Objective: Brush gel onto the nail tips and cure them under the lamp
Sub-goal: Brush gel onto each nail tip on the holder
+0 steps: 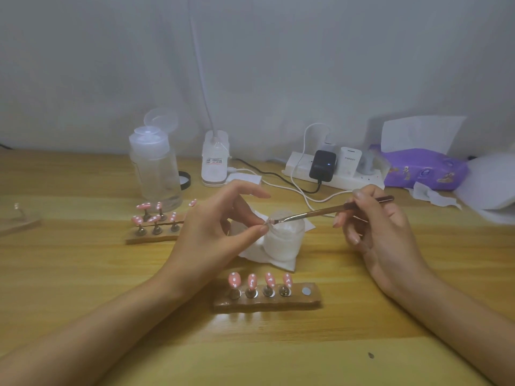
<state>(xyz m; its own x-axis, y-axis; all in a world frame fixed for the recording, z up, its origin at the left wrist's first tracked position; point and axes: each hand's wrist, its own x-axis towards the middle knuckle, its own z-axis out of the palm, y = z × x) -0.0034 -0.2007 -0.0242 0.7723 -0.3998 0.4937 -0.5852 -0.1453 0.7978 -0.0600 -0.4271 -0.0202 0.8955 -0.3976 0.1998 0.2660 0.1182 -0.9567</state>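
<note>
Fingers (pixel 252 232) of left hand (pixel 211 235) pinch one tip (pixel 268 222); right hand (pixel 379 235) grips one brush (pixel 312 213).

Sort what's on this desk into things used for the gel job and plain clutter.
In use: thin brown-handled brush, white frosted jar, small clear nail tip, near wooden stand of pink dotted nail tips, white gooseneck lamp.
Lying about: clear plastic pump bottle, white power strip, purple tissue pack.

Clear nail tip (pixel 268 222) above white gel jar (pixel 282 240), brush (pixel 320 211) bristles touching it; 4 pink dotted tips (pixel 269 278) upright on near wooden holder (pixel 313 300).
</note>
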